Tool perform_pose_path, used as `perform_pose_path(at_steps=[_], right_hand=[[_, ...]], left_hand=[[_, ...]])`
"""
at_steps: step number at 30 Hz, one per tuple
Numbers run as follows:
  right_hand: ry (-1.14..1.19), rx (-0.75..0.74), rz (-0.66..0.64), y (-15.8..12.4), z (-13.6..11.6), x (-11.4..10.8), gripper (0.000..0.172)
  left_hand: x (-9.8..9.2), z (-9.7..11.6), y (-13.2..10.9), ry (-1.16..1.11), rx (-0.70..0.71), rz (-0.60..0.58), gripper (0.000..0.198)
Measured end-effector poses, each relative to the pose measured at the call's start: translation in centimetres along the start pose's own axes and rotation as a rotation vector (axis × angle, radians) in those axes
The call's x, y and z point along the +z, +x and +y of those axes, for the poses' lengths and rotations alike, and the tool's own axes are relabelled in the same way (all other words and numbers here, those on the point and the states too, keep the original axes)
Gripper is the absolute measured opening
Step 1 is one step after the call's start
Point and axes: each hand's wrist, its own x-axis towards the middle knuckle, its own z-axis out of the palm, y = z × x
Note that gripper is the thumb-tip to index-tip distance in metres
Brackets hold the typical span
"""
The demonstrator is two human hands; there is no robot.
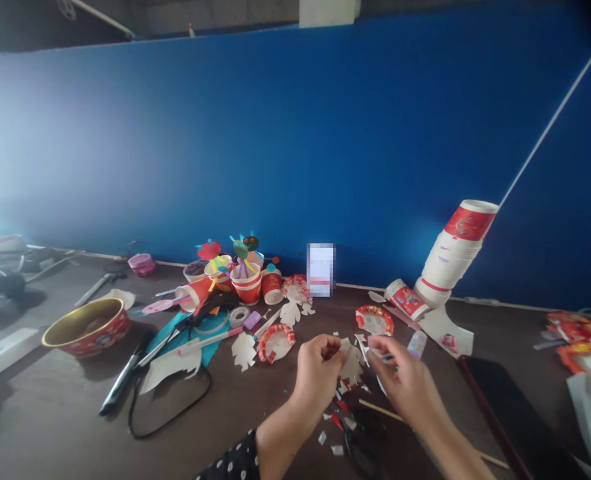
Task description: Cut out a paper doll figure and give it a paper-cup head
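Observation:
My left hand (318, 370) and my right hand (405, 379) are close together above the brown tabletop (70, 407). The fingers of my left hand pinch the edge of a cream paper cutout (351, 365). My right fingertips grip a thin white strip (372, 353), too small to identify exactly. Red and white paper scraps (338, 421) lie below my hands. Black-handled scissors (360, 443) sit partly under my right forearm. A paper-plate face with a red paper-cup frill (374, 321) lies just beyond my hands.
A tall stack of red-and-white paper cups (455, 253) leans against the blue wall (295, 140). Decorated paper cups (246, 283), a gold-lined red bowl (86, 327), black marker pens (125, 372), and a dark tablet (505, 413) stand around the tabletop. A wooden stick (381, 411) lies under my right arm.

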Motion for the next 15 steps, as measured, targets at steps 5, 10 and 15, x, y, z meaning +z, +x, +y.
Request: perform_pose_path(at_steps=[5,10,15], right_hand=[[0.211,0.067,-0.132,-0.5,-1.9,1.7,0.021],[0.311,0.158,-0.118,-0.5,-1.0,2.3,0.024],[0.368,0.147,-0.102,-0.5,-0.9,2.5,0.02]], left_hand=[[-0.7,0.8,0.6,0.064,0.047,-0.071,0.016],[-5.7,2.8,3.3,0.505,0.222,-0.005,0.024],[-10.8,3.6,5.0,1.149,0.116,0.044,0.031]])
